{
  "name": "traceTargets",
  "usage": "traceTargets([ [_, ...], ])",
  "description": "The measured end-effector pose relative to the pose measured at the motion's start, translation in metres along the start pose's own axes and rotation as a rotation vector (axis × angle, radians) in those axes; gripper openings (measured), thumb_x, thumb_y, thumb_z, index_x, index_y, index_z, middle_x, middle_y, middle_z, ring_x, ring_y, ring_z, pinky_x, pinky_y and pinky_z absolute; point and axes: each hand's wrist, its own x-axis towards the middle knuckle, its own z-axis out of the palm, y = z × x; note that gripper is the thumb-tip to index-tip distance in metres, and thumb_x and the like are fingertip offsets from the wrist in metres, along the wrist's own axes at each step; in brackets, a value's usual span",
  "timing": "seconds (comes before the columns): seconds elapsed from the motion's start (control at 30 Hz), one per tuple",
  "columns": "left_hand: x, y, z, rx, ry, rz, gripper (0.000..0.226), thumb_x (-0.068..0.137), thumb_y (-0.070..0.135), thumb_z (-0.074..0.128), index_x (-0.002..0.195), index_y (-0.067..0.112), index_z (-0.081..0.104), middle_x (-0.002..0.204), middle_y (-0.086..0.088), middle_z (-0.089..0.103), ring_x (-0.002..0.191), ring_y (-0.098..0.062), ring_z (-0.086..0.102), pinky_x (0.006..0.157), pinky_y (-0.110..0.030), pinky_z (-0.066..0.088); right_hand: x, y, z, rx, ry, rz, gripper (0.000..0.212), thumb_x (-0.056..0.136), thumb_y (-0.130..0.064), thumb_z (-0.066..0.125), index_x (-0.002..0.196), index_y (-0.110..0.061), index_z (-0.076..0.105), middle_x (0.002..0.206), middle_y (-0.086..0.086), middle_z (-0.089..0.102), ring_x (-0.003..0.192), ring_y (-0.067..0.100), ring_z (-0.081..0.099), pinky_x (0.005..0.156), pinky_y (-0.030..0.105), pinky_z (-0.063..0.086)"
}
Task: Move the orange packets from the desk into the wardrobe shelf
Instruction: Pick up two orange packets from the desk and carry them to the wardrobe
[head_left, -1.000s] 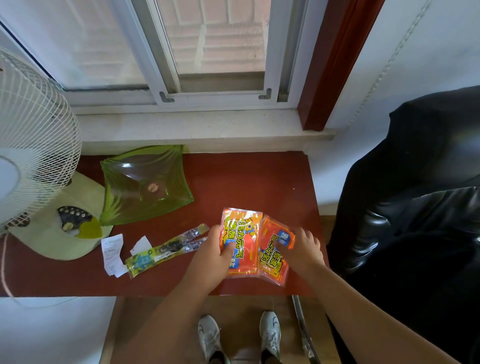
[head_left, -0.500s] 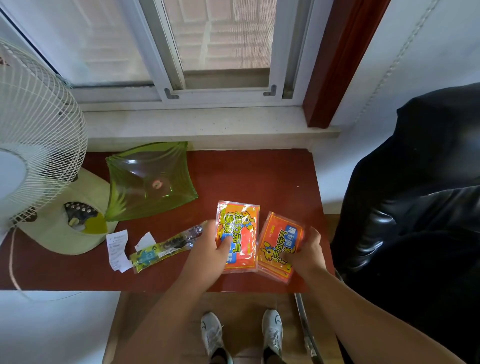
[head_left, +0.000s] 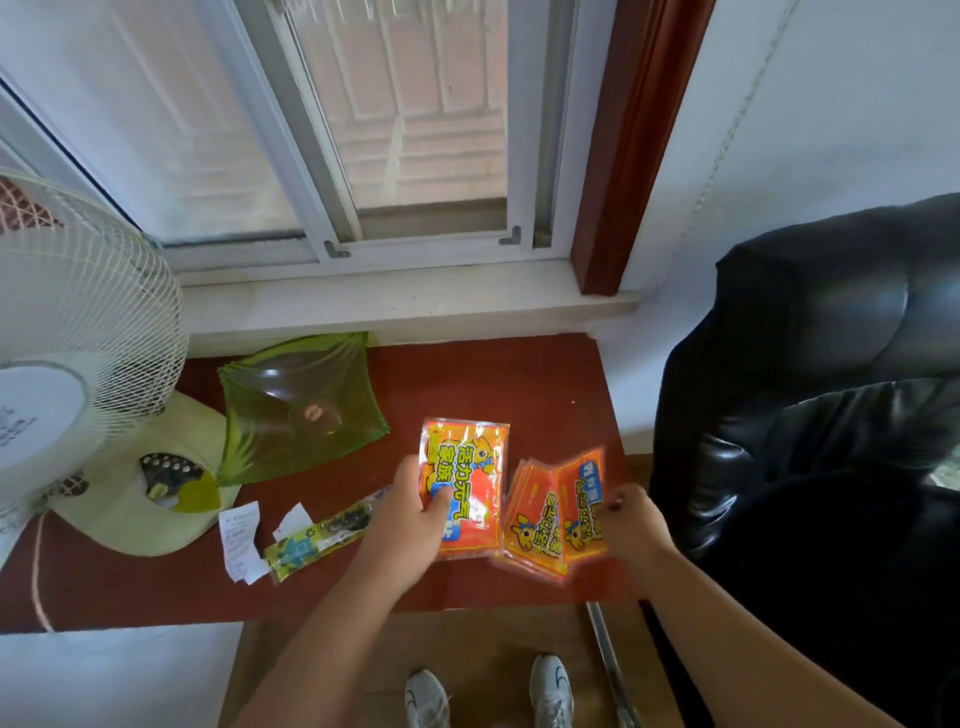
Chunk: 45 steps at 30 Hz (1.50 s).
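Your left hand grips one orange packet along its left edge, thumb curled over the printed face and the other fingers hidden behind it. The packet stands face-up toward you above the red worktop; you cannot tell whether its lower edge touches the surface. Your right hand pinches a fanned bunch of orange packets at their right side. That bunch is motion-blurred, so the number of packets in it is hard to make out, and its lower corners seem to rest near the front edge of the worktop. The two sets sit just beside each other, apart by a narrow gap.

Left of your left hand lies a long clear wrapper, its right end hidden behind your wrist, with paper slips just beside it. Further back stands a green glass dish, and beside that a white fan, cut off by the left edge. A black chair stands to the right, and your shoes show on the floor below.
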Motion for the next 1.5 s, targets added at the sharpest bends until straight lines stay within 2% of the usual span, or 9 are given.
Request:
traceTargets([
  [0.1,-0.009,0.014,-0.007,-0.003,0.039,0.032,0.011,0.103,0.028,0.055,0.112,0.029,0.049,0.100,0.018,0.065,0.079,0.008,0.063,0.056,-0.008,0.042,0.003,-0.004,-0.014,0.134,-0.051,-0.056,0.039,0.068,-0.019,0.062,0.105,-0.013,0.070,0.084,-0.002,0.078,0.075,0.018,0.076,0.067,0.037,0.063],
  [0.3,-0.018,0.031,-0.019,-0.131,0.056,0.110,0.021,0.101,0.032,0.057,0.118,0.041,0.049,0.113,0.014,0.071,0.098,-0.008,0.072,0.090,-0.044,0.058,-0.063,-0.062,-0.065,0.448,-0.115,-0.103,0.020,0.094,-0.006,0.062,0.106,-0.020,0.069,0.096,0.005,0.082,0.086,0.025,0.080,0.086,0.053,0.064],
  [0.53,0.000,0.057,-0.034,-0.156,-0.091,0.236,0.022,0.103,0.034,0.053,0.121,0.044,0.044,0.118,0.015,0.069,0.096,-0.004,0.074,0.085,-0.037,0.062,-0.116,-0.097,-0.097,0.659,-0.087,-0.110,0.016,0.105,-0.009,0.053,0.113,-0.017,0.065,0.095,0.004,0.083,0.086,0.027,0.081,0.085,0.053,0.064],
  [0.7,0.017,0.073,-0.040,-0.113,-0.202,0.336,0.025,0.104,0.033,0.052,0.126,0.037,0.041,0.112,0.016,0.069,0.089,-0.001,0.073,0.073,-0.022,0.056,-0.146,-0.096,-0.097,0.812,0.033,-0.071,0.018,0.106,-0.008,0.053,0.118,-0.016,0.064,0.098,0.007,0.083,0.090,0.030,0.081,0.087,0.055,0.063],
  [0.83,0.027,0.078,-0.033,-0.095,-0.306,0.386,0.021,0.104,0.031,0.054,0.121,0.038,0.043,0.108,0.012,0.070,0.087,-0.003,0.073,0.078,-0.033,0.059,-0.171,-0.081,-0.085,0.927,0.178,-0.060,0.018,0.103,-0.006,0.060,0.119,-0.013,0.064,0.100,0.010,0.082,0.089,0.030,0.081,0.077,0.047,0.066],
  [0.93,0.023,0.087,-0.019,-0.117,-0.427,0.443,0.017,0.104,0.025,0.053,0.111,0.041,0.048,0.105,0.012,0.071,0.085,0.002,0.073,0.070,-0.021,0.057,-0.199,-0.063,-0.079,0.969,0.280,-0.070,0.028,0.094,-0.005,0.072,0.119,-0.012,0.062,0.103,0.011,0.082,0.093,0.031,0.080,0.079,0.049,0.065],
  [1.17,-0.022,0.117,0.038,-0.103,-0.737,0.491,0.027,0.103,0.033,0.055,0.110,0.058,0.050,0.109,0.011,0.074,0.098,-0.014,0.075,0.091,-0.054,0.057,-0.277,0.004,-0.091,1.020,0.577,0.031,0.033,0.091,-0.008,0.076,0.119,-0.015,0.061,0.104,0.007,0.082,0.093,0.024,0.080,0.077,0.043,0.067],
  [1.27,-0.054,0.132,0.069,-0.112,-0.873,0.523,0.022,0.105,0.025,0.053,0.120,0.041,0.051,0.108,0.007,0.075,0.096,-0.015,0.075,0.090,-0.054,0.059,-0.313,0.038,-0.099,1.068,0.693,0.075,0.032,0.093,-0.010,0.075,0.121,-0.017,0.062,0.106,0.005,0.081,0.095,0.023,0.080,0.081,0.045,0.065],
  [1.5,-0.159,0.157,0.148,-0.025,-1.127,0.646,0.032,0.105,0.017,0.052,0.109,0.048,0.052,0.110,0.011,0.074,0.097,-0.010,0.074,0.086,-0.044,0.061,-0.402,0.130,-0.101,1.263,0.958,0.154,0.033,0.094,-0.007,0.072,0.124,-0.015,0.060,0.108,0.006,0.081,0.097,0.026,0.080,0.076,0.039,0.064],
])
